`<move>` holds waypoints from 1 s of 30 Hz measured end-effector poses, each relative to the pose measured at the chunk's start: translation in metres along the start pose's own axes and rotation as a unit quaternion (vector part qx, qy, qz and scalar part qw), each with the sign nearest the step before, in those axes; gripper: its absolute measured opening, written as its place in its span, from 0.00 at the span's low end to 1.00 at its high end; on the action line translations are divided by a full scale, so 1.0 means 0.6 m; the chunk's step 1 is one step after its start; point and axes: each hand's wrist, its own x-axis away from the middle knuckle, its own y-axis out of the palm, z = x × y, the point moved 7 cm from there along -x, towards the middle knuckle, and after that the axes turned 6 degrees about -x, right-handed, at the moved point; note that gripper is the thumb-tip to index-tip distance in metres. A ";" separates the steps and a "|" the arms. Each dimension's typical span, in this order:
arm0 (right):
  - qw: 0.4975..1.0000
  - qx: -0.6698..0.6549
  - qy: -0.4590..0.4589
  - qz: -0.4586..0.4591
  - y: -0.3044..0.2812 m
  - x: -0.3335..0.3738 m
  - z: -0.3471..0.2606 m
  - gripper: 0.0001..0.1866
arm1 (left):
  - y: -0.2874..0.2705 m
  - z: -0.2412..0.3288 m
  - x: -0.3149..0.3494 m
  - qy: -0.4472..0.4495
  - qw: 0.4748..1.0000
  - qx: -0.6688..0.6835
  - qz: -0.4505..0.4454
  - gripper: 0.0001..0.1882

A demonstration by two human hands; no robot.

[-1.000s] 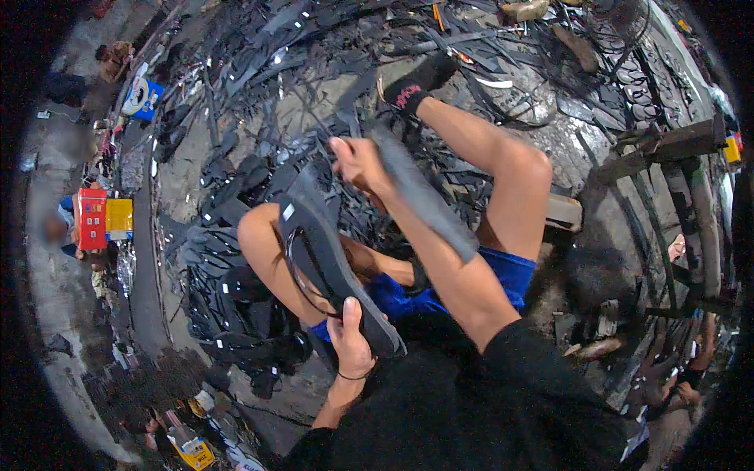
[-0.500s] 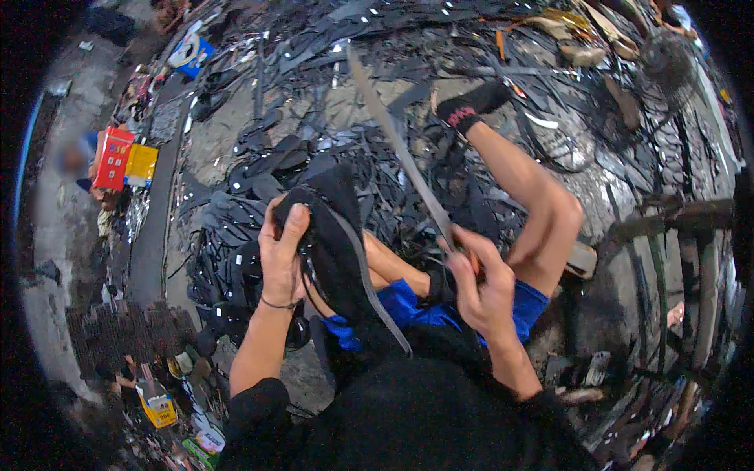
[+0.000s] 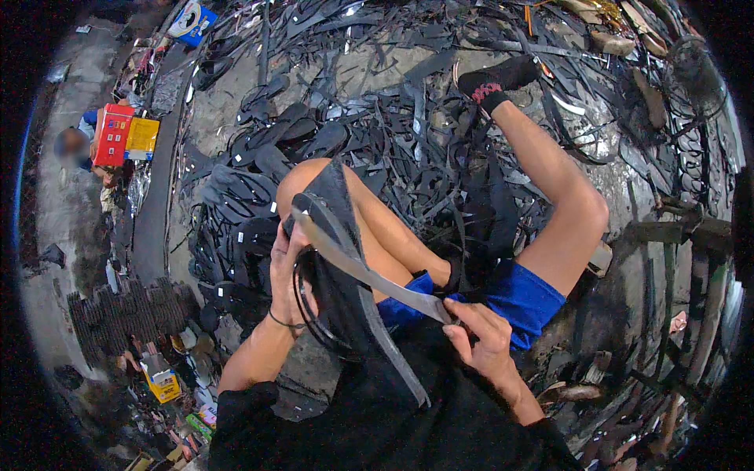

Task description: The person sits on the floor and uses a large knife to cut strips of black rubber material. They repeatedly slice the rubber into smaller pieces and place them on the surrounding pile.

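My left hand (image 3: pixel 287 271) is closed around a black rubber piece (image 3: pixel 330 306), which stands up in front of my left knee. A long strip (image 3: pixel 389 357) with a grey edge hangs from that piece down over my black shirt. In my right hand (image 3: pixel 487 337) is a long knife (image 3: pixel 365 271) with a narrow grey blade; the fingers wrap its handle end and hide most of it. Its blade slants up to the left across the rubber, with the tip near my left thumb. Whether the edge has entered the rubber, I cannot tell.
Black rubber offcuts (image 3: pixel 408 177) litter the floor ahead. Several dark sole-shaped pieces (image 3: pixel 236 192) are heaped left of my legs. A red box (image 3: pixel 114 135) stands far left near a person (image 3: pixel 75 147); a ridged dark mat (image 3: pixel 133 314) lies lower left. Wooden bars (image 3: pixel 664 231) are at right.
My right hand has come down nearer my body, and the knife has swung from pointing up and away to lying across the rubber. My left hand and the rubber have shifted slightly lower.
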 end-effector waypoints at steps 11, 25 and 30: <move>0.998 0.054 -0.030 0.019 -0.007 -0.011 -0.019 0.23 | -0.010 -0.013 0.006 0.057 0.998 -0.011 0.000 0.16; 0.994 0.092 -0.039 0.053 -0.003 -0.056 -0.056 0.26 | -0.042 -0.028 -0.006 -0.003 1.000 -0.019 -0.023 0.17; 0.992 0.086 -0.068 0.063 -0.006 -0.079 -0.080 0.21 | -0.044 -0.022 -0.003 0.035 0.990 -0.124 -0.058 0.23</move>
